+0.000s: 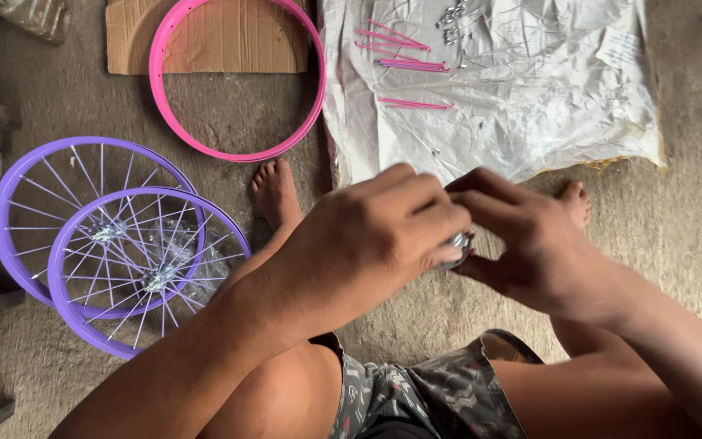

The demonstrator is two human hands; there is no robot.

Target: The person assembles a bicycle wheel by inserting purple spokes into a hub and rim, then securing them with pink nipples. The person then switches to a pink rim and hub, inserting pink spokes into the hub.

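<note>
Both hands, left (367, 236) and right (530, 244), grip a small metal hub (458, 244). Hold it steady, fingers clear of its flange holes.

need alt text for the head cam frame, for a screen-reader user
Seated person's left hand and right hand together grip a small silvery metal part above the bare floor. Two spoked purple wheels overlap at left; an empty pink rim and pink spokes on a white sheet lie ahead.
</note>
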